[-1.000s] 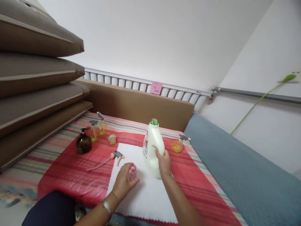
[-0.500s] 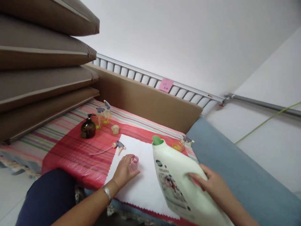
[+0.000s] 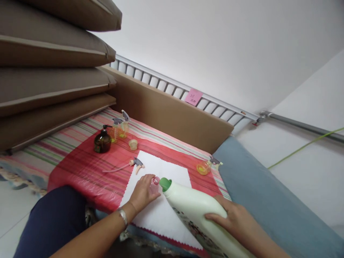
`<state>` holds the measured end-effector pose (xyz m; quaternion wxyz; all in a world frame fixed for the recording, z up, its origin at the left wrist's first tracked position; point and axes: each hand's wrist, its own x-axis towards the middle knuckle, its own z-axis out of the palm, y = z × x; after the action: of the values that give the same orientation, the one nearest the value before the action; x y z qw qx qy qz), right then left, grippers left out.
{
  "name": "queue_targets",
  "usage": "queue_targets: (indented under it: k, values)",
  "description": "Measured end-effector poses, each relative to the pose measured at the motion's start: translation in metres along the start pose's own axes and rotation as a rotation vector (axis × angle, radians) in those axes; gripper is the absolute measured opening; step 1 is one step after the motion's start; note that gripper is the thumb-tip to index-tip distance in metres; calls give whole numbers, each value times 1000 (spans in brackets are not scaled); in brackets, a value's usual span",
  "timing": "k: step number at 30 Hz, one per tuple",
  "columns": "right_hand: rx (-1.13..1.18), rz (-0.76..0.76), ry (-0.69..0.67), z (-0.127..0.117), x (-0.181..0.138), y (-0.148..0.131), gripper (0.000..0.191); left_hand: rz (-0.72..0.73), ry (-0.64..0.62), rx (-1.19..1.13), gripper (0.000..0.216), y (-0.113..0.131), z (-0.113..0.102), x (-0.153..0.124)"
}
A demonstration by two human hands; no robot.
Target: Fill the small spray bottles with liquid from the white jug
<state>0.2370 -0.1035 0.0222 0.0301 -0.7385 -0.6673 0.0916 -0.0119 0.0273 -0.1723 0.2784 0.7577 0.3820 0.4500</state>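
My left hand (image 3: 144, 192) is closed round a small pink clear bottle (image 3: 154, 186), uncapped, standing over a white cloth (image 3: 172, 172) with a scalloped edge. In my right hand (image 3: 231, 218) is a large pale green detergent jug (image 3: 192, 200), held by its handle and tilted to the left. The jug's green spout (image 3: 165, 184) is right beside the bottle's mouth; whether they touch I cannot tell. No liquid shows between them. A grey and peach spray trigger (image 3: 137, 163) with a pink tube lies at the cloth's left edge.
A dark brown pump bottle (image 3: 102, 141) and two clear yellowish spray bottles (image 3: 123, 129) stand at the back left, near a cream cap (image 3: 133, 144). Another yellowish spray bottle (image 3: 204, 167) lies to the right. Stacked brown cushions (image 3: 56, 82) rise on the left; a brown board (image 3: 166, 111) lines the back.
My right hand has tipped the jug further over and moved it left, bringing its spout to the pink bottle's mouth. My left hand still holds the bottle in about the same place.
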Motion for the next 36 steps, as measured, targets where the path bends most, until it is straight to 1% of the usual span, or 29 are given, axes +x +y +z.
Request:
queue_targets:
  k: [3,7,13,18,21,25,30,36]
  values:
    - [-38,1,-2,0,6,-1,36,-2,4,4,54,0,1,0]
    - [-85,27,-29,-6,9,-6,37,1,2,3,56,0,1,0]
    - [-139,-17,-25,-18,14,-14,37,1,-6,-9,55,0,0,0]
    - [-162,-21,-86,-25,18,-17,39,-6,-9,-15,57,1,0,0]
    - [-166,-34,-97,-29,18,-19,38,-9,-4,-13,57,2,0,0]
    - [-172,-23,-91,-33,17,-24,36,-7,-2,-10,59,2,0,0]
    - [-155,-56,-67,-37,19,-29,29,-4,-2,-7,60,2,1,0]
    - [-182,-59,-65,-39,22,-26,32,0,-8,-7,58,2,0,-1]
